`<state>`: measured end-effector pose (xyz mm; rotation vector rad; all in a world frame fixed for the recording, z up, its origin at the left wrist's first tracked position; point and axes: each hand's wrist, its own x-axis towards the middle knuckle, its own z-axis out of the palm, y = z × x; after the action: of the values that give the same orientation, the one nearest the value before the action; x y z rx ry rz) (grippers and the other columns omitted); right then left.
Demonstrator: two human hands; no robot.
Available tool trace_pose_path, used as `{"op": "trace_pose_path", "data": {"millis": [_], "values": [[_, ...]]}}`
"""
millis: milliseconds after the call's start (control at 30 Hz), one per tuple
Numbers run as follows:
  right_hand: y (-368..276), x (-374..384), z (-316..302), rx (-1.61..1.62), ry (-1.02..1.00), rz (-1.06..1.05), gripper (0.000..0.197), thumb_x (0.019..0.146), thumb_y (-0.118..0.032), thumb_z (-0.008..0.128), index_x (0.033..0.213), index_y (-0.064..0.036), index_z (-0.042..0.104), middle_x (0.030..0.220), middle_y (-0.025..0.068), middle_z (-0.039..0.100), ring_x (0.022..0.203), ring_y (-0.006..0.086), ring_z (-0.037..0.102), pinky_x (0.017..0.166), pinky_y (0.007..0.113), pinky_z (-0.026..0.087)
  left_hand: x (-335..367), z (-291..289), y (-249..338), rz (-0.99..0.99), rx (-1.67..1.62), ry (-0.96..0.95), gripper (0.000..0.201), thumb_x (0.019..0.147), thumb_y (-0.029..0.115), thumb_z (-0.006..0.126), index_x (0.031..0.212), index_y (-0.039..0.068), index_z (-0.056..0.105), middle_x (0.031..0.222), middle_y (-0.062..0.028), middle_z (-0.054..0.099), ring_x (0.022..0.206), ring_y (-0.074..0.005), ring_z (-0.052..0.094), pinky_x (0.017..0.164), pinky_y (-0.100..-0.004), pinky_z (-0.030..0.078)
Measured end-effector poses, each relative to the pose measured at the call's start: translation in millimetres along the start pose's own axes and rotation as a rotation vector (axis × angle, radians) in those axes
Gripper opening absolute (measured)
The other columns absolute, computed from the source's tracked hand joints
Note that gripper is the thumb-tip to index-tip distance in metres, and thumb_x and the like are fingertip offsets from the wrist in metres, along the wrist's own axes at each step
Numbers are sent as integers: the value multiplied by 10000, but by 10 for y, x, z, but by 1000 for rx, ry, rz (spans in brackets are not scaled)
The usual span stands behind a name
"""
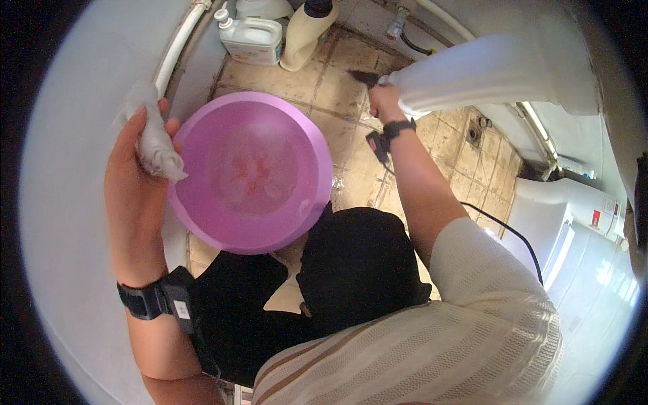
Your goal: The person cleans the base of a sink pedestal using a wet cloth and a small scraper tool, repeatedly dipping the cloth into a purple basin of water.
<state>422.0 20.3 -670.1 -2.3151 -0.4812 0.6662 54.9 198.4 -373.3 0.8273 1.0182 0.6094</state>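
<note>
My left hand [138, 175] is raised beside the wall at the left, its fingers closed round a bunched white cloth [160, 145]. To the right of it, a round pink-purple basin [183, 179] sits on the floor with cloudy liquid and a blurry reddish patch inside. Stretched out ahead, my right hand [386, 102] is low by the white pedestal [472, 74], its fingers curled closed. A dark shape [363, 77] shows just beyond those fingers; whether I hold it, and what it is, I cannot tell.
A white pump jug [251, 42] and a cream bottle [305, 37] stand against the far wall. White pipes [177, 50] run along the walls. A floor drain [474, 133] lies in the tan tiles [344, 145]. A white appliance [570, 209] stands at the right.
</note>
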Motion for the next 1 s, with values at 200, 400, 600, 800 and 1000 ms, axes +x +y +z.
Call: {"op": "trace_pose_path", "data": {"millis": [200,400,600,800,1000], "values": [[-474,-1173,-143,244,-124,369,217,744,-68,458,959,-48,480,534,37,430,356,127,368,307,283,275,-126,136,92,70,-55,-70,381,851,174,517,1137,-49,399,1031,-120,535,799,-170,557,619,-278,490],[-495,-1138,-332,141,-137,246,173,748,-107,484,897,-41,539,505,56,445,351,146,387,315,297,302,-183,35,91,113,-30,-16,375,855,165,508,1144,-44,391,1025,-119,529,817,-178,556,635,-274,489],[-513,-798,-185,-157,-180,60,280,697,-113,482,938,-35,601,685,174,602,581,275,593,512,364,451,-135,3,100,113,-14,4,361,855,162,508,1130,-43,397,1017,-125,514,840,-194,556,654,-279,487],[-140,-1246,-511,-297,-262,63,314,700,-166,507,975,-48,600,814,159,624,694,272,605,589,344,467,-156,65,91,154,-63,-9,357,837,166,538,1095,-51,418,997,-132,509,788,-199,550,639,-281,474],[352,-1434,-1130,-486,-303,112,236,732,-165,518,929,-71,606,667,85,572,511,193,541,426,321,428,-185,155,60,166,-28,-70,384,857,147,510,1144,-60,363,1002,-149,499,840,-205,568,696,-305,498]]}}
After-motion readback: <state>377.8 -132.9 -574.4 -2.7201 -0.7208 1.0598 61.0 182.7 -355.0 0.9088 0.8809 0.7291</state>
